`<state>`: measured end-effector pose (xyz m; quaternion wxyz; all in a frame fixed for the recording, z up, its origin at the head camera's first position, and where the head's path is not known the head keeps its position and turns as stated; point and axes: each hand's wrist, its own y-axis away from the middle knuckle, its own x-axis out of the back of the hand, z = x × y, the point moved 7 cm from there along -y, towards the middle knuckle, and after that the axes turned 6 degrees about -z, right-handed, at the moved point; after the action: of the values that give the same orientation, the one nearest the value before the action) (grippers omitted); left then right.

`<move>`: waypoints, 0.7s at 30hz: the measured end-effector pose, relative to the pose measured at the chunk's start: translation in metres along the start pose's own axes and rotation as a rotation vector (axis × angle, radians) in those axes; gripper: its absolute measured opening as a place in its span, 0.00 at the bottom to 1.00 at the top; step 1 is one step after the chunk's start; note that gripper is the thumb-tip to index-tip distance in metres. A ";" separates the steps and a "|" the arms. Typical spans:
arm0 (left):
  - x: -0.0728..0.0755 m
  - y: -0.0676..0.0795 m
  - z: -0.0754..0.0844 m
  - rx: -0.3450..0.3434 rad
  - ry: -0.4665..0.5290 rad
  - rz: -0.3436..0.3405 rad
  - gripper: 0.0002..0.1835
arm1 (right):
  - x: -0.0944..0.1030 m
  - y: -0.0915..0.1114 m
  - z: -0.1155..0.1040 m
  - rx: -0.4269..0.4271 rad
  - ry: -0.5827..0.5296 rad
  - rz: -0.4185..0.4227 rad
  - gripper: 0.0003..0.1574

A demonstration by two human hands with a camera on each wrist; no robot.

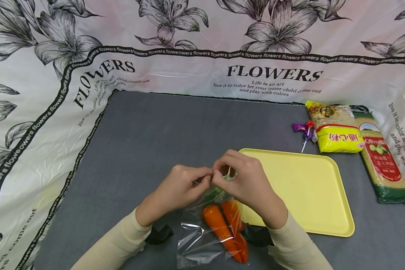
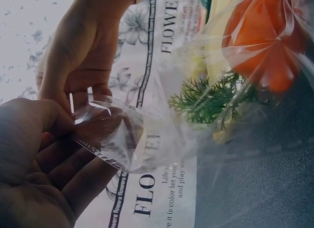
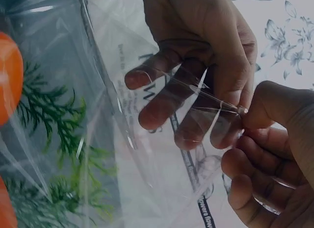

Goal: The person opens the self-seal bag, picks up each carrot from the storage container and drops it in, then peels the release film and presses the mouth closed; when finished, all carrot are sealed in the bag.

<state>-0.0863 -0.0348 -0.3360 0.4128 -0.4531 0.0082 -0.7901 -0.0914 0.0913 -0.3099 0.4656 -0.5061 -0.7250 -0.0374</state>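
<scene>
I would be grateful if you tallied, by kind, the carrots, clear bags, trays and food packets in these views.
Carrots: 2
Clear bag: 1
Yellow tray: 1
Food packets: 2
Total: 6

The flower-printed sheet point(image 1: 185, 71) carries "FLOWERS" in large black capitals, with "Life is an art / live it in color let your inner child come out / and play with colors" beneath; parts of these lines recur at its sides. Its black band point(image 1: 206, 53) repeats "flowers" in white, legible also in the right wrist view. The red label point(image 1: 383, 159) on the long packet point(image 1: 395, 189) begins "Olivoil"; its Chinese characters are too small to read. The yellow packet point(image 1: 335, 129) bears large Chinese characters, not surely legible.
</scene>
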 end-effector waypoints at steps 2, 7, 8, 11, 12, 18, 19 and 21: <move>0.000 0.000 -0.001 0.010 0.020 0.003 0.10 | 0.000 0.001 0.003 -0.020 -0.022 0.010 0.06; 0.001 0.001 -0.006 0.051 0.074 0.007 0.13 | 0.003 0.003 0.010 -0.065 -0.074 0.026 0.07; 0.001 0.001 -0.007 0.059 0.078 0.006 0.13 | 0.002 0.004 0.010 -0.064 -0.082 0.024 0.07; 0.001 0.001 -0.008 0.073 0.085 -0.002 0.12 | 0.000 0.004 0.006 -0.031 -0.090 0.011 0.05; 0.001 0.001 -0.008 0.075 0.081 -0.005 0.12 | -0.001 0.004 0.004 -0.017 -0.082 0.003 0.04; 0.000 0.000 -0.004 0.061 0.025 -0.017 0.10 | -0.004 0.004 -0.006 0.055 0.040 -0.021 0.02; 0.000 0.000 -0.004 0.055 0.010 -0.018 0.10 | -0.004 0.004 -0.006 0.062 0.054 -0.020 0.02; 0.000 0.000 -0.002 0.044 -0.015 -0.020 0.09 | -0.004 0.003 -0.007 0.068 0.073 -0.019 0.02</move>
<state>-0.0878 -0.0357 -0.3378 0.4148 -0.4500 -0.0169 -0.7907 -0.0845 0.0868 -0.3100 0.5084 -0.4812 -0.7133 -0.0355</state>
